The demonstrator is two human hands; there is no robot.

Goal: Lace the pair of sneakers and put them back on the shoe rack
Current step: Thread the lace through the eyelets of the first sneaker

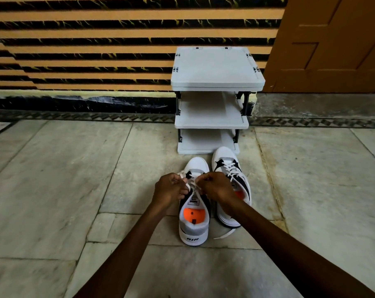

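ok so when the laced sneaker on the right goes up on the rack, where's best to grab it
Probably by the heel collar. The right sneaker stands upright on the floor, toe toward the shoe rack, heel toward the person and its opening facing up. Come from above and behind with the right hand, fingers inside the opening, thumb on the heel. A loose lace end trails behind the heel; gather it first.
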